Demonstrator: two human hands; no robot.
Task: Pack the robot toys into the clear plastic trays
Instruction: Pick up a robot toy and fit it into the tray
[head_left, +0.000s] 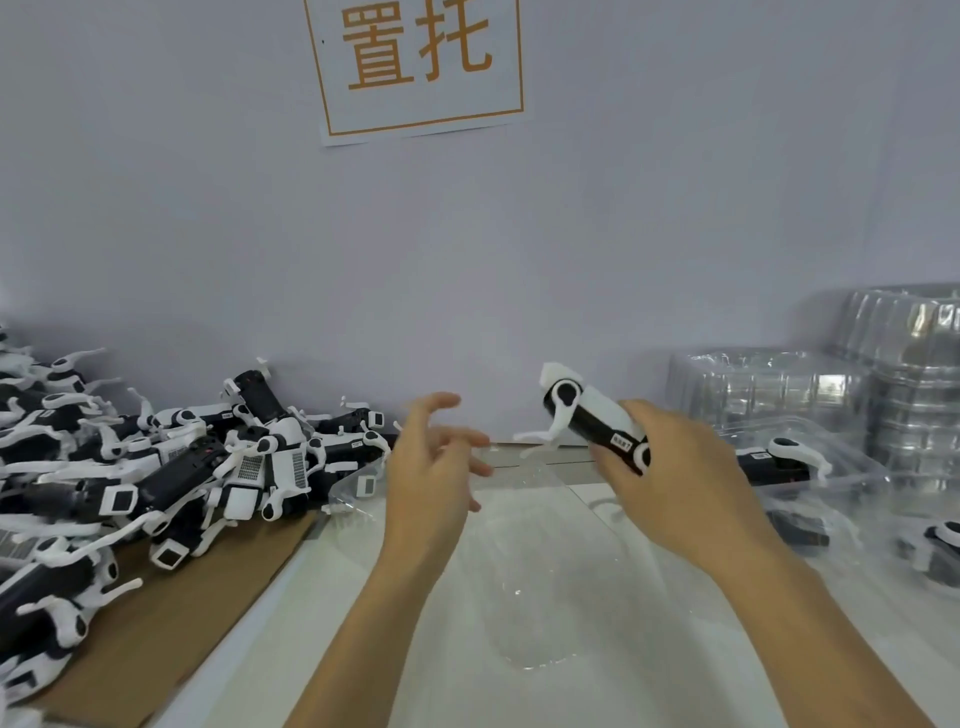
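A clear tray lies on the table below both hands. The left hand hovers with fingers loosely spread, holding nothing. The right hand grips a toy raised above the tray's far edge. A toy pile fills the table's left side; stacked trays stand at the far right corner.

Robot toy in right hand
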